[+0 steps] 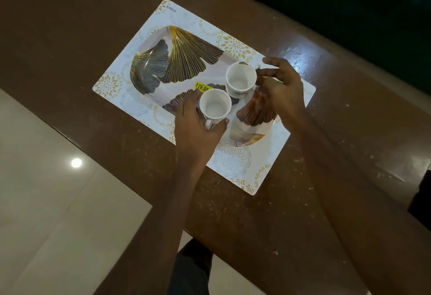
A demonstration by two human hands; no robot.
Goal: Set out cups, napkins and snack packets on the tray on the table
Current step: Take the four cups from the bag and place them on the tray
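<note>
An oval tray (149, 40) printed with dark and gold leaves lies on a white placemat on the brown table. Two empty white cups stand at the tray's right end. My left hand (196, 126) grips the nearer cup (214, 104) by its handle and side, with the cup over the tray's near rim. My right hand (282, 89) is beside the farther cup (240, 77), which rests on the tray. Its thumb and a finger pinch that cup's handle while the other fingers are spread. No napkins or snack packets are in view.
A yellow price sticker (203, 87) sits on the tray between the leaves. The placemat (233, 166) reaches close to the table's near edge (144, 213). Pale floor tiles (46, 201) lie to the left, and dark furniture (349, 3) stands beyond the table.
</note>
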